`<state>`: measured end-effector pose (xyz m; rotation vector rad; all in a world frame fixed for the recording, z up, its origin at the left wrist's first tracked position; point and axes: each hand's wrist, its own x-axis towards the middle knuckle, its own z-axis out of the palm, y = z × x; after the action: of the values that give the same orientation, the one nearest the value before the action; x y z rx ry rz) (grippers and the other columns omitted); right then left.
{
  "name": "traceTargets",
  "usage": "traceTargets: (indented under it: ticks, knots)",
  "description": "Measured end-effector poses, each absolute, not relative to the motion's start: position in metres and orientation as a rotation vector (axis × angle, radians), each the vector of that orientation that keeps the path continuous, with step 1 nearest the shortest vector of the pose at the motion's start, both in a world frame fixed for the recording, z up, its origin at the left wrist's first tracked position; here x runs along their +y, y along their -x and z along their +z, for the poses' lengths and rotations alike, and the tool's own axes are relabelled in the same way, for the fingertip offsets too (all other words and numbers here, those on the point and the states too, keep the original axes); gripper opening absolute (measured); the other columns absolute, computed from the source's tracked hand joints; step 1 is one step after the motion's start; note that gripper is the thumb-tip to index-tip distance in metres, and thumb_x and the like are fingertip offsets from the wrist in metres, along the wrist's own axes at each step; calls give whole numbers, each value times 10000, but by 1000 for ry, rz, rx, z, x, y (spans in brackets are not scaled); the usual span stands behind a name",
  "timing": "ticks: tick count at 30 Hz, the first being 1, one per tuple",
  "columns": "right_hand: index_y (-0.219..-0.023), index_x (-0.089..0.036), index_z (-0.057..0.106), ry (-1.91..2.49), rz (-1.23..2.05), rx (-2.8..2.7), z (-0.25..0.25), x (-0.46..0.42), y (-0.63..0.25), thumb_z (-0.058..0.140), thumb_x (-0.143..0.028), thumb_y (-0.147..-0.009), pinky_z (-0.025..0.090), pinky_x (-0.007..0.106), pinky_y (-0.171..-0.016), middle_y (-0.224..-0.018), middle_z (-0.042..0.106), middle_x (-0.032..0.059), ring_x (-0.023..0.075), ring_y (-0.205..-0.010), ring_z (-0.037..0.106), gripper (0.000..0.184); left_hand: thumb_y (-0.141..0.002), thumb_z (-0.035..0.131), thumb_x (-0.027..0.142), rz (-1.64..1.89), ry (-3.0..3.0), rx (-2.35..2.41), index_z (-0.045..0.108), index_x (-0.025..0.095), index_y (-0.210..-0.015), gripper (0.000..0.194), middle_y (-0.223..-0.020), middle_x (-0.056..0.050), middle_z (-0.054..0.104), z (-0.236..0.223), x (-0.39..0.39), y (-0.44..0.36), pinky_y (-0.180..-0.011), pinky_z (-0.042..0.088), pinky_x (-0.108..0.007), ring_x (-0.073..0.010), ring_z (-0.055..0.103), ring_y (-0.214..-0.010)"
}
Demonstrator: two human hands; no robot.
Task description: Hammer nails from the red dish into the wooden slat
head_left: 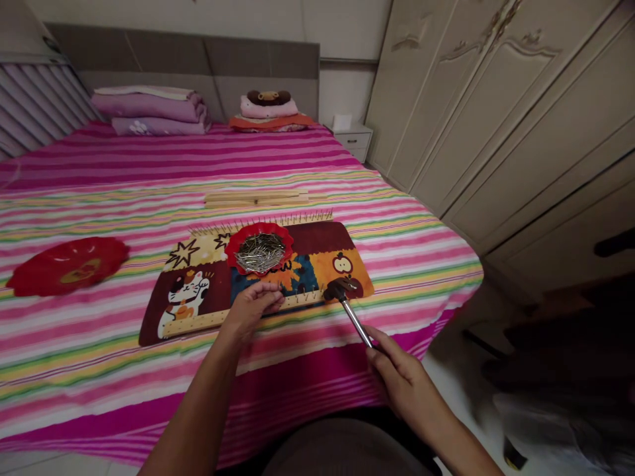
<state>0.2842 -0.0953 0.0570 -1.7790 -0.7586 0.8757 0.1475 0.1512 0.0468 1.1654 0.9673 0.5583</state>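
Observation:
My right hand grips a hammer by its shiny metal handle, the dark head over the right end of a wooden strip. That near wooden strip lies on a patterned mat; several nails stand up from its right part, and small marks dot its left part. Over the middle of the strip is my left hand, fingers drawn together; anything between them is too small to make out. Just beyond it, a red scalloped bowl holds a heap of loose nails.
Behind the bowl, another wooden strip bristles with upright nails. Farther back lie bare wooden strips. A red plate rests at left on the striped bedspread. Folded bedding is near the headboard; a wardrobe stands right.

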Motion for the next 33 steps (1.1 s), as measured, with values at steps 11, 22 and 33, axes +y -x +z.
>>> traceTargets:
  ticks: [11,22,33]
  knots:
    - [-1262,-173,528,1754,875,-744,54,-96,-282,451,-414,-878,259,204,-426,-556,327,-64,103,-487,299,459,-537,652,407,629,-1602,1098,639,185,-673,261,-563,32,587,27,150,-158,-556,385,-230,-113,507,-557]
    - [-1253,-185,549,1766,859,-762,56,-94,-282,462,-406,-870,355,216,-501,-604,446,-41,116,-530,386,451,-663,565,404,589,-1894,1155,659,216,-741,224,-689,10,665,18,147,-158,-634,412,-244,-150,579,-653]
    - [-1256,-192,524,1713,788,-1077,82,-50,-271,394,-293,-904,316,211,-479,-583,417,-56,100,-499,347,388,-771,503,319,626,-2204,1086,662,238,-761,178,-808,-10,676,13,140,-158,-759,412,-256,-167,595,-814]
